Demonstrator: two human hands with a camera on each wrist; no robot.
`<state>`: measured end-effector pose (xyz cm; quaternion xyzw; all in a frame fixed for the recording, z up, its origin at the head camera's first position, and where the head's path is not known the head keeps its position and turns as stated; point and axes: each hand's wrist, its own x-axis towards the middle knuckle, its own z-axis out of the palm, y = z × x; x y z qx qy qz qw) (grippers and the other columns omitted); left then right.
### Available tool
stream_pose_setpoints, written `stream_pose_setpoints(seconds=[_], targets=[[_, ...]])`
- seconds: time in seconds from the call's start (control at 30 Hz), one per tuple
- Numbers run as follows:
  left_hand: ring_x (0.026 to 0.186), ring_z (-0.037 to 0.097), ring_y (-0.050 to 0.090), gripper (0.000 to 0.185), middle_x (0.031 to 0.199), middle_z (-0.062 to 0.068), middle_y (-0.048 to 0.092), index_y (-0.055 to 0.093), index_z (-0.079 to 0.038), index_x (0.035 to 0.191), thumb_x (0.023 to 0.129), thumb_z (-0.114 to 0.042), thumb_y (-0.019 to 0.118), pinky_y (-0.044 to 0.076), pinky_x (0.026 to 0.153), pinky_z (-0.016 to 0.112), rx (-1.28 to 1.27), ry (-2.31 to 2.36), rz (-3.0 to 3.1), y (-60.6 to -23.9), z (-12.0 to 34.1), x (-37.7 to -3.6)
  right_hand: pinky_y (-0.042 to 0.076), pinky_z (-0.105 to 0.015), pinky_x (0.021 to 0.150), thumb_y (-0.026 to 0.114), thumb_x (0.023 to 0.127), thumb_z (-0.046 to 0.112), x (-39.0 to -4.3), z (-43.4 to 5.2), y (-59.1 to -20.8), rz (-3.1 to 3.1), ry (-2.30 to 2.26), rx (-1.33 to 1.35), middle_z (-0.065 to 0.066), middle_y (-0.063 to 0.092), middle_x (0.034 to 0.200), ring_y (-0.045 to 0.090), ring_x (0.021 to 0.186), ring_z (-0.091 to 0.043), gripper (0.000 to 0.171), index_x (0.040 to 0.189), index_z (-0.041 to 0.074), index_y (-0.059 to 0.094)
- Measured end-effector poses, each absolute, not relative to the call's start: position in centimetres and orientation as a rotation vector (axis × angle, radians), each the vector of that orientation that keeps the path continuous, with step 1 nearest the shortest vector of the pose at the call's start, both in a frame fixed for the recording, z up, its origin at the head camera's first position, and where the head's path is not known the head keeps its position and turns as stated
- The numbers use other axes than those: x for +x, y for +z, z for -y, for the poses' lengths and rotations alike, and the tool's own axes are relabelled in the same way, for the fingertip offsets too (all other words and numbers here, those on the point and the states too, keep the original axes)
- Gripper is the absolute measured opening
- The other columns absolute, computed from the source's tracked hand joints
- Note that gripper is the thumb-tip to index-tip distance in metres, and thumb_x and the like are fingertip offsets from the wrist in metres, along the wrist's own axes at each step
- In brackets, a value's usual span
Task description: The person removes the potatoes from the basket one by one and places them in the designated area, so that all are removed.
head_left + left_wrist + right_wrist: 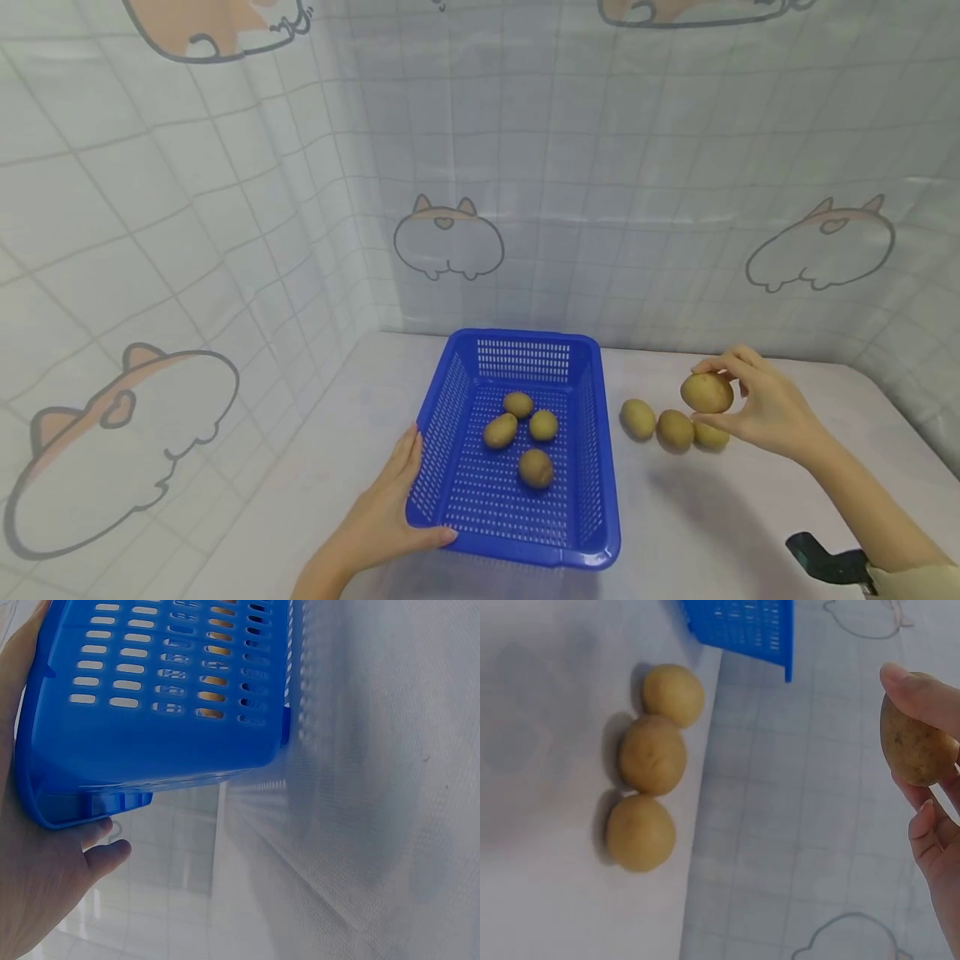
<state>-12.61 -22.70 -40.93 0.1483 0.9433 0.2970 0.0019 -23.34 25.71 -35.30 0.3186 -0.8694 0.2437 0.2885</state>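
Pale sheeting printed with a grid and cartoon animals hangs behind and beside a white counter [720, 533]; on it sits a blue basket [592, 500], rectangular, of glossy plastic with slotted walls and a perforated floor. Four potatoes [536, 467] already lie inside it, small, oval and dull tan with faint speckles; three more [674, 429] rest in a touching row on the counter just right of the basket; so the sorting looks a little past halfway, judging by the count. The right hand [765, 408] holds a further potato [707, 392] lifted above that row, its fingers [919, 694] curled round it, thumb below. The left hand [390, 508] steadies the basket's near left corner, fingers [406, 463] laid fairly straight along the wall and the thumb under the front rim.
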Motion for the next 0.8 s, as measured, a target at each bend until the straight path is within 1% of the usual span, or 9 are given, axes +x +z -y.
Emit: stream_pose_setpoints(seconds=[0.27, 0.43, 0.67, 0.8], targets=[[0.144, 0.035, 0.006, 0.127, 0.160, 0.015, -0.005, 0.004, 0.005, 0.152, 0.070, -0.064, 0.074, 0.024, 0.108, 0.059, 0.466, 0.917, -2.958, -40.9, 22.7, -12.6, 0.035, -0.013, 0.058, 0.094, 0.043, 0.003, -22.8, -27.1, -35.9, 2.315, 0.636, 0.833, 0.011, 0.046, 0.089, 0.042, 0.076, 0.002, 0.065, 0.100, 0.016, 0.065], [0.145, 0.034, 0.006, 0.128, 0.160, 0.014, -0.005, 0.005, 0.004, 0.152, 0.069, -0.066, 0.073, 0.024, 0.109, 0.058, 0.458, 0.913, -2.962, -41.0, 22.7, -12.6, 0.035, -0.013, 0.058, 0.093, 0.044, 0.004, -22.7, -27.8, -36.4, 2.352, 0.629, 0.781, 0.012, 0.044, 0.089, 0.041, 0.076, 0.003, 0.064, 0.100, 0.017, 0.065], [0.145, 0.033, 0.005, 0.128, 0.160, 0.013, -0.005, 0.004, 0.002, 0.152, 0.069, -0.067, 0.072, 0.022, 0.109, 0.057, 0.447, 0.915, -2.957, -41.1, 22.7, -12.6, 0.035, -0.014, 0.057, 0.093, 0.044, 0.006, -23.0, -29.0, -37.2, 2.367, 0.608, 0.737, 0.012, 0.045, 0.090, 0.041, 0.076, 0.004, 0.062, 0.098, 0.015, 0.064], [0.145, 0.034, 0.005, 0.129, 0.160, 0.013, -0.005, 0.004, 0.003, 0.152, 0.069, -0.067, 0.073, 0.022, 0.109, 0.057, 0.448, 0.923, -2.957, -41.1, 22.7, -12.6, 0.039, -0.013, 0.058, 0.093, 0.045, 0.006, -23.2, -29.7, -37.8, 2.379, 0.595, 0.711, 0.011, 0.048, 0.095, 0.043, 0.079, 0.006, 0.061, 0.098, 0.014, 0.063]])
